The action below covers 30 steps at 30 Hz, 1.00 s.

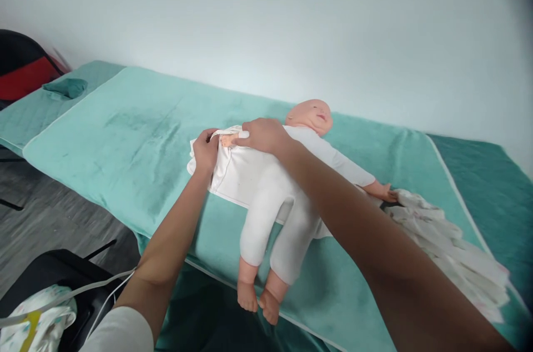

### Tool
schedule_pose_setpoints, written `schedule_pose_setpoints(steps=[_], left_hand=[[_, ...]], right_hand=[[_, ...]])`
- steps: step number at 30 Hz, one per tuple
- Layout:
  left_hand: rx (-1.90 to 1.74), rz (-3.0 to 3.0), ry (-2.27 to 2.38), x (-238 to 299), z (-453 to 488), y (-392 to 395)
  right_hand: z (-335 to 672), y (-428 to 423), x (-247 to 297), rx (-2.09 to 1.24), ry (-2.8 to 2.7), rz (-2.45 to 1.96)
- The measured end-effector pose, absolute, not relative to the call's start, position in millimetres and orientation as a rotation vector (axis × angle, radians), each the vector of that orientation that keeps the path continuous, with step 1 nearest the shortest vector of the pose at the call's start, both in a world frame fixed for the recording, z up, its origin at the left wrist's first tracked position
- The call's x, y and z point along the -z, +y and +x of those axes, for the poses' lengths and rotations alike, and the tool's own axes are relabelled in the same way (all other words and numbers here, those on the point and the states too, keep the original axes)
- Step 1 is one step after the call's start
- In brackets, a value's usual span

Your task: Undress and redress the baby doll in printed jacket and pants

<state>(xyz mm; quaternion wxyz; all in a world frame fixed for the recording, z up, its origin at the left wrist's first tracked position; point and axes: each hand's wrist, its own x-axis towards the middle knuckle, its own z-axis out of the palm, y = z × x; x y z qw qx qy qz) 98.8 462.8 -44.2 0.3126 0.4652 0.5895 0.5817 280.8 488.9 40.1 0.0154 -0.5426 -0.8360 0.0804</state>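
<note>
A baby doll (270,196) in a white body suit lies on its back on a teal towel (137,135), head toward the wall, feet hanging past the near edge. A white garment (227,174) is spread under its left side. My left hand (205,150) pinches the garment's sleeve opening. My right hand (260,134) rests on the doll's upper chest, fingers closed around the doll's small hand at the sleeve. The doll's other arm stretches right.
A crumpled white patterned cloth (449,252) lies on the towel at right. A small teal cloth (64,87) sits far left, a dark chair with red behind it. A black stool with cloth and white cables (54,299) stands lower left.
</note>
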Motion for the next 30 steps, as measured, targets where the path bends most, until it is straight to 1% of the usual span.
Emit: schedule_pose_setpoints(steps=[3, 7, 9, 12, 14, 19, 21, 23, 26, 28, 30], left_hand=[[-1.537, 1.359, 1.56, 45, 105, 458], [-1.443, 1.812, 1.462, 43, 114, 450], [-1.441, 1.889, 1.451, 42, 116, 447], [-1.537, 1.673, 1.481, 40, 115, 446], [-1.531, 1.502, 1.412, 41, 113, 447], [-1.231, 1.301, 1.066, 45, 114, 448], [-1.191, 1.288, 0.977, 45, 117, 446], [-1.229, 1.329, 0.92, 42, 120, 443], [-1.275, 1.498, 0.934, 40, 121, 439], [-1.243, 1.657, 0.998, 41, 120, 439], [-1.243, 1.81, 1.085, 45, 119, 442]], right_hand=[[274, 490, -36, -0.128, -2.653, -1.719], [264, 490, -30, -0.031, -2.701, -1.736], [260, 490, -26, 0.004, -2.69, -1.749], [254, 489, -22, 0.028, -2.634, -1.767], [252, 488, -20, 0.051, -2.597, -1.79], [251, 486, -15, 0.15, -2.579, -1.791], [253, 487, -15, 0.122, -2.608, -1.756], [257, 486, -18, 0.054, -2.61, -1.75], [270, 475, -28, -0.079, -2.519, -1.666], [288, 460, -32, -0.15, -2.353, -1.535], [315, 439, -31, -0.15, -2.065, -1.46]])
